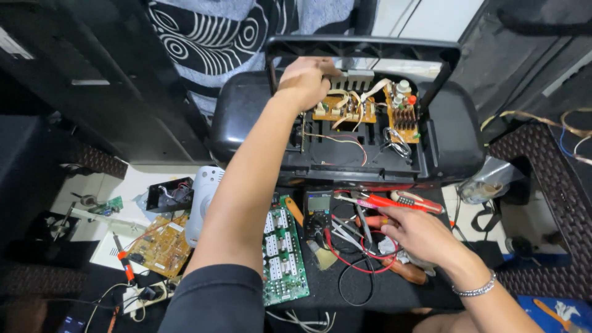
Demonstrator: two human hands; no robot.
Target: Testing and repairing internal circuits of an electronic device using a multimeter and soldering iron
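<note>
Opened black appliance (345, 123) at the bench's far side: we see brown circuit boards (345, 110) and loose wires inside. Left hand (303, 80) clenched on the rear edge there. Right hand (419, 234) loose, fingers spread over tools beside the multimeter (319, 213). Green board (282, 259) lies nearer, under our left arm.

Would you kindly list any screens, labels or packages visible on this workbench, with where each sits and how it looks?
Multimeter: middle of the bench, just left of the right hand; dark body with a small rectangular grey-green screen.
Small lit screen: bottom left corner; dark device with a bluish glow, too small to tell more.
White label: on the tan circuit board at left; small, rectangular.
No packages show.
</note>
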